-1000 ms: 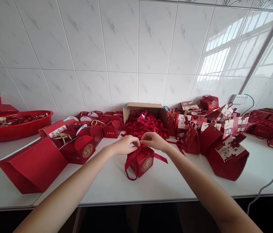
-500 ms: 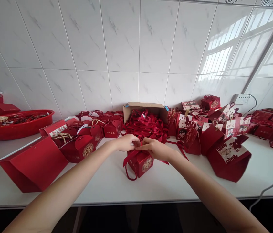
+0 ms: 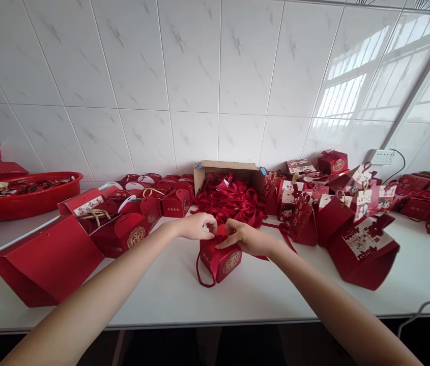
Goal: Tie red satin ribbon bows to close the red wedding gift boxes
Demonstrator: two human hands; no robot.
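A small red gift box (image 3: 231, 264) with a gold round emblem stands on the white table in front of me, a red cord handle (image 3: 206, 284) drooping from its left side. Red ribbon (image 3: 215, 252) lies across the top of the box, one end hanging down its front. My left hand (image 3: 200, 225) is at the top left of the box, thumb and fingers pinched on the ribbon. From the right, my right hand (image 3: 246, 238) also pinches ribbon over the lid, its index finger pointing left. The ribbon's crossing is partly hidden by my fingers.
Behind the box sits an open cardboard carton (image 3: 230, 165) heaped with red ribbons (image 3: 232, 201). Several red boxes (image 3: 125, 234) stand at left, near a red basin (image 3: 27, 203) of wrapped sweets. More boxes (image 3: 367, 249) crowd the right, with a power strip (image 3: 381, 156) against the wall.
The ribbon end that stuck out left of the box now hangs down its front. My fingers have shifted slightly on the ribbon, and my hands are a little further apart.
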